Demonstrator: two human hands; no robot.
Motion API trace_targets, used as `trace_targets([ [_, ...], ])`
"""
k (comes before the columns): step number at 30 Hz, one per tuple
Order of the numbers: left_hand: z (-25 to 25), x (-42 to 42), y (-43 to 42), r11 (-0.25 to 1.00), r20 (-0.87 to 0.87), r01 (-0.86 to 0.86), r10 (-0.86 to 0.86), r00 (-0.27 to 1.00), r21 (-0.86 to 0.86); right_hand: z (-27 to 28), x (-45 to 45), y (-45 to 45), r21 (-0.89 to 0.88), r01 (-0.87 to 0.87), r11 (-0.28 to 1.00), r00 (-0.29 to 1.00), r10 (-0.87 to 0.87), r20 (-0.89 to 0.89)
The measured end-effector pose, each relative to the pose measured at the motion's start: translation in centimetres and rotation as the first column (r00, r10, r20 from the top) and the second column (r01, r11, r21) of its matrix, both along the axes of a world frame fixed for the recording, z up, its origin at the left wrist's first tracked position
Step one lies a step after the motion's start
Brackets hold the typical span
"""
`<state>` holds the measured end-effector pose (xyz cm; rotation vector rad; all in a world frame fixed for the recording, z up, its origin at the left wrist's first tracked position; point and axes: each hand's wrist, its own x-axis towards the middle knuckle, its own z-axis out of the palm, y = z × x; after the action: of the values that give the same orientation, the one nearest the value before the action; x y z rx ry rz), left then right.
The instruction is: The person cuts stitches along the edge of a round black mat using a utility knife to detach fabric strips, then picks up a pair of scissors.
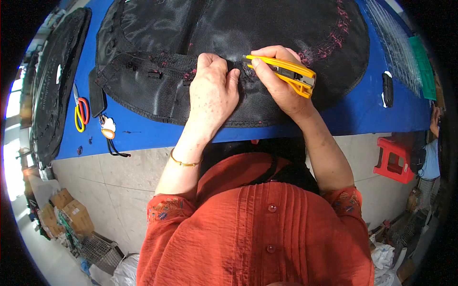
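Note:
Black mesh fabric (229, 28) with a strap-like band (176, 62) and pink thread tufts lies across the blue table (138, 138). My left hand (212, 86) is closed on the fabric's band, thumb toward the right. In my right hand (281, 83) is a yellow stapler-like tool (286, 70), its narrow end pointing left at the fabric just right of my left thumb. The fingers of my right hand are wrapped round the tool. What lies right under its tip is hard to make out.
Red-and-yellow scissors (81, 113), a dark phone-like case (97, 93) and a keychain (109, 128) lie at the left, beside a black fabric stack (57, 81). A small black item (387, 89) and a green basket (422, 66) are at the right. A red stool (393, 160) stands on the floor.

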<state>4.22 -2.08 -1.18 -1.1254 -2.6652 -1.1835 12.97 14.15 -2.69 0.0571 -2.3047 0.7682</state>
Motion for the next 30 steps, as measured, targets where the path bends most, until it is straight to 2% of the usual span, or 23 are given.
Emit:
trace_targets([
  [8, -0.1, -0.1, 0.0, 1.0, -0.004, -0.002, 0.002, 1.0, -0.003, 0.0, -0.1, 0.3, -0.01, -0.026, 1.0, 1.0, 0.026, -0.012],
  [10, 0.0, 0.0, 0.0, 1.0, 0.011, -0.002, 0.002, 1.0, -0.008, 0.2, 0.1, 0.2, -0.076, -0.009, 0.997, 1.0, 0.011, 0.027],
  [14, 0.0, 0.0, 0.1, 1.0, -0.011, -0.004, 0.003, 1.0, -0.009, 0.3, 0.3, 0.3, -0.069, -0.023, 0.997, 0.999, 0.025, 0.035],
  [19, 0.0, 0.0, 0.1, 1.0, -0.011, -0.011, 0.011, 1.0, -0.006, 0.4, 0.5, 0.4, -0.161, -0.002, 0.987, 0.997, 0.015, 0.081],
  [22, 0.1, 0.0, 0.1, 1.0, 0.0, -0.012, 0.012, 1.0, -0.011, 0.6, 0.6, 0.3, -0.104, -0.014, 0.995, 0.998, 0.02, 0.06],
  [28, -0.1, 0.1, 0.1, 1.0, -0.004, -0.016, 0.016, 1.0, 0.008, 0.8, 1.2, 0.5, -0.144, -0.013, 0.99, 0.994, 0.029, 0.11],
  [30, -0.1, 0.0, 0.1, 1.0, -0.008, -0.014, 0.014, 1.0, 0.006, 1.0, 1.2, 0.5, -0.109, -0.022, 0.994, 0.995, 0.032, 0.094],
])
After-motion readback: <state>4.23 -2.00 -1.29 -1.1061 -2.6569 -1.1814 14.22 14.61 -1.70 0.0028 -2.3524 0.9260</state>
